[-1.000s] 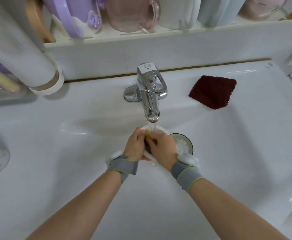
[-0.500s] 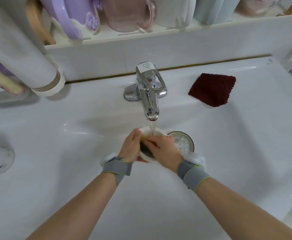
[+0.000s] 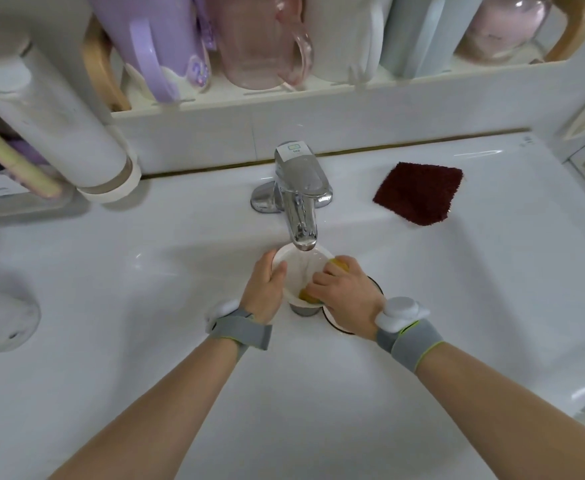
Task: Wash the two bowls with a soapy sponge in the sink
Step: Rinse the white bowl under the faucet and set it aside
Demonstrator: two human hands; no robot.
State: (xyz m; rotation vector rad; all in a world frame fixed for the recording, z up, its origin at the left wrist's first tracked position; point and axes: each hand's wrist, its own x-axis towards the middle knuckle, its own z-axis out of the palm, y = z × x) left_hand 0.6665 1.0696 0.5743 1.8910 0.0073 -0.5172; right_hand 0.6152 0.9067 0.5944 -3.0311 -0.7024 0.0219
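At the upper left of the frame a white cylindrical dispenser (image 3: 76,126) hangs over the sink's edge. Along the top a shelf rack (image 3: 319,98) holds a purple cup (image 3: 152,46), a pink glass mug (image 3: 260,39) and pale bottles. In the middle a chrome faucet (image 3: 299,199) runs water straight down into a small white bowl (image 3: 301,268) held over the white sink (image 3: 145,271).

The left hand (image 3: 265,292) has its grip closed on the bowl's left rim, thumb hooked inside. The right hand (image 3: 344,292) lies just right of the bowl, its grip closed on a yellow sponge (image 3: 339,264) pressed against the bowl's right inner wall; sponge shows above and below the fingers. The bowl holds only the falling water and the sponge. Under it a metal-looking rim (image 3: 303,310) peeks out, perhaps the second bowl; I cannot tell. The drain (image 3: 339,323) sits beneath the right hand. Both wrists wear grey bands with white modules.

At the upper right a dark red cloth (image 3: 419,192) lies flat on the sink ledge, well apart from the hands.
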